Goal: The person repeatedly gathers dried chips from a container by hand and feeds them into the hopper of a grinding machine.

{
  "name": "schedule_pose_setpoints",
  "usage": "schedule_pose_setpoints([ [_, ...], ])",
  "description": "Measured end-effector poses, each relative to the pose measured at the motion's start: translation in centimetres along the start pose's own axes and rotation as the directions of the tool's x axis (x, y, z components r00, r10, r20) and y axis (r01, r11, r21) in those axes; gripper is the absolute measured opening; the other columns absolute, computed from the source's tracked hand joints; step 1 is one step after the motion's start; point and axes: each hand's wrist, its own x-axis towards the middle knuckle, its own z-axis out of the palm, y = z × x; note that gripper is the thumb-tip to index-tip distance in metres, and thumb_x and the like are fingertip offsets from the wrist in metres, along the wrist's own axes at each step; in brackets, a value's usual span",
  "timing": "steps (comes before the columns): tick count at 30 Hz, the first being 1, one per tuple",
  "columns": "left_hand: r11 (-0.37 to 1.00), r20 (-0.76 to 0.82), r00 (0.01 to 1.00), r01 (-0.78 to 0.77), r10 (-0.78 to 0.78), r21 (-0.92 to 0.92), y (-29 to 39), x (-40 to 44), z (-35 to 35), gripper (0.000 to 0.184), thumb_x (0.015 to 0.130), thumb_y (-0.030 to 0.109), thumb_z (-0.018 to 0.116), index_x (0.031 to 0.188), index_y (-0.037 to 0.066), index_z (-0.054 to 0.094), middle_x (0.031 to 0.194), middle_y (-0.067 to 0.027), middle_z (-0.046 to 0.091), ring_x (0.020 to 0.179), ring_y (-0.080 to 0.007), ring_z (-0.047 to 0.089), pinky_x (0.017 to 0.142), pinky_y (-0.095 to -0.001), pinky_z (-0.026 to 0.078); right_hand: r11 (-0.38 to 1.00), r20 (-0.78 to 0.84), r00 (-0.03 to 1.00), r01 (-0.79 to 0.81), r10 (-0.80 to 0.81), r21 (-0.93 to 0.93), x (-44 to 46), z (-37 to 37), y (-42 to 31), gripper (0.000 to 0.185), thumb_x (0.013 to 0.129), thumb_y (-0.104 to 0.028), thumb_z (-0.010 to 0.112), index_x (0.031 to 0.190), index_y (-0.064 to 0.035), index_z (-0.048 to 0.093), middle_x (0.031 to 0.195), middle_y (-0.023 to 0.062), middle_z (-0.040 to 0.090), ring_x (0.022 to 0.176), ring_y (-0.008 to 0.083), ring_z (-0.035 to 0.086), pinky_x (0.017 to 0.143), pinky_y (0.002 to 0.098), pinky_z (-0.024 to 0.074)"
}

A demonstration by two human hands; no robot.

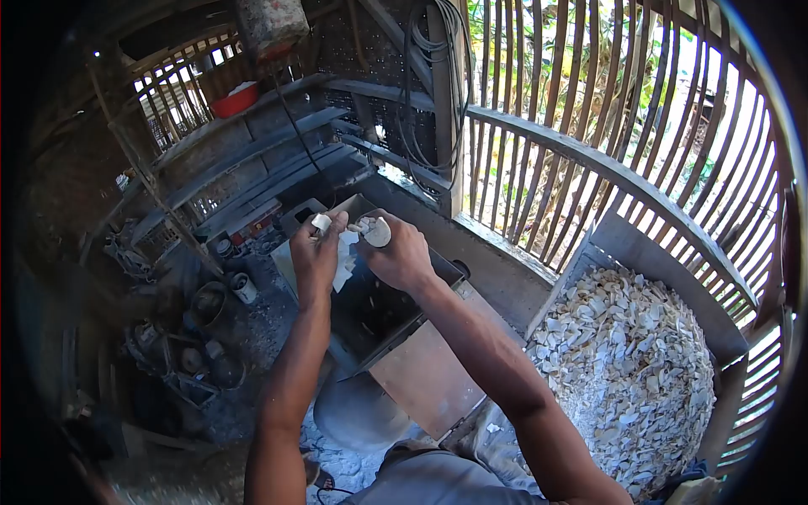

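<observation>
Above a dark metal bin [392, 343], both of my hands are raised close together. My left hand [313, 257] is closed around a pale chunk [321, 223] that looks like dried cassava. Several whitish chips [378, 233] are gripped in my right hand [401, 254], a broad rounded one on top. Inside the bin, a few small pale bits show, blurred against the dark interior. A whitish surface [345, 263] shows between my hands.
To the right, a large heap of dry whitish chips [627, 370] fills a board-sided bay. A flat brownish panel [431, 366] adjoins the bin. Buckets [243, 289] and clutter lie left. A red basin [235, 101] rests on a ledge; slatted walls surround the space.
</observation>
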Motion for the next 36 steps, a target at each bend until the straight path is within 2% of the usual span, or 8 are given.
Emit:
schedule_pose_setpoints([
  [8,0.995,-0.022,0.996,0.084,-0.083,0.055,0.8,-0.5,-0.1,0.024,0.088,0.021,0.076,0.102,0.002,0.071,0.087,-0.0047,0.07,0.078,-0.0103,0.063,0.063,-0.0266,0.049,0.993,-0.035,0.992,0.122,-0.122,-0.008,0.2,1.0,1.3,0.033,0.077,-0.017,0.069,0.108,-0.0072,0.062,0.11,0.0176,0.065,0.102,0.0404,0.064,0.085,0.049,0.0522],
  [11,0.998,-0.018,0.998,0.057,-0.057,-0.024,-0.2,-0.3,-0.1,0.022,0.088,0.018,0.075,0.104,0.003,0.071,0.092,-0.0052,0.071,0.077,-0.01,0.063,0.059,-0.025,0.049,0.997,-0.009,0.997,0.075,-0.075,0.009,0.3,1.0,1.3,0.036,0.08,-0.019,0.075,0.112,-0.0091,0.065,0.108,0.0168,0.068,0.103,0.0385,0.065,0.089,0.0456,0.0516],
  [17,0.997,-0.024,0.997,0.073,-0.073,0.013,0.9,-0.7,0.3,0.023,0.091,0.02,0.073,0.106,0.003,0.07,0.094,-0.0068,0.071,0.075,-0.0104,0.064,0.055,-0.0249,0.047,0.998,0.035,0.998,-0.046,0.047,-0.031,0.0,-0.1,-0.3,0.036,0.083,-0.027,0.075,0.115,-0.0109,0.065,0.104,0.0156,0.072,0.1,0.0365,0.068,0.086,0.0455,0.0527],
  [23,0.996,-0.026,0.996,0.088,-0.088,-0.024,-0.2,-0.2,-0.3,0.023,0.095,0.025,0.069,0.104,0.003,0.069,0.087,-0.0053,0.069,0.066,-0.0091,0.059,0.054,-0.0241,0.044,0.996,0.066,0.996,-0.051,0.056,-0.075,-0.1,-0.4,-0.8,0.034,0.086,-0.03,0.07,0.112,-0.0086,0.065,0.105,0.0156,0.071,0.1,0.0367,0.068,0.083,0.0469,0.0533],
  [26,0.994,-0.035,0.995,0.092,-0.094,-0.055,-0.6,-0.1,-0.2,0.023,0.096,0.025,0.068,0.104,0.004,0.07,0.086,-0.004,0.068,0.066,-0.0095,0.058,0.056,-0.0243,0.045,0.993,-0.02,0.995,0.096,-0.097,-0.065,0.1,1.3,1.5,0.038,0.086,-0.03,0.07,0.116,-0.0087,0.065,0.11,0.0164,0.069,0.102,0.0372,0.067,0.084,0.0471,0.0534],
  [29,0.994,-0.012,0.997,0.072,-0.073,-0.076,-1.3,0.1,-0.4,0.021,0.096,0.022,0.066,0.107,0.005,0.071,0.088,-0.0043,0.069,0.069,-0.0104,0.059,0.058,-0.0248,0.046,0.996,-0.02,0.996,0.081,-0.082,-0.037,0.0,1.4,1.5,0.034,0.086,-0.024,0.071,0.116,-0.0087,0.066,0.112,0.0156,0.069,0.106,0.036,0.065,0.091,0.0444,0.0512],
  [32,0.992,-0.037,0.991,0.128,-0.128,-0.014,-0.2,-0.2,-0.2,0.02,0.095,0.019,0.064,0.108,0.006,0.072,0.093,-0.0048,0.07,0.074,-0.0108,0.061,0.06,-0.0254,0.048,0.994,-0.057,0.992,0.109,-0.111,-0.034,0.3,1.7,2.0,0.035,0.086,-0.027,0.072,0.116,-0.0096,0.066,0.108,0.0157,0.07,0.103,0.0366,0.067,0.089,0.0451,0.052],
  [36,0.993,-0.045,0.992,0.119,-0.119,-0.004,-0.2,-0.2,-0.3,0.018,0.093,0.013,0.065,0.107,0.006,0.072,0.097,-0.0057,0.07,0.077,-0.0111,0.062,0.062,-0.0255,0.049,0.995,0.049,0.997,-0.047,0.051,-0.084,-0.2,0.2,-0.3,0.037,0.086,-0.03,0.073,0.116,-0.0109,0.066,0.102,0.0159,0.072,0.099,0.0375,0.068,0.086,0.0464,0.0528],
])
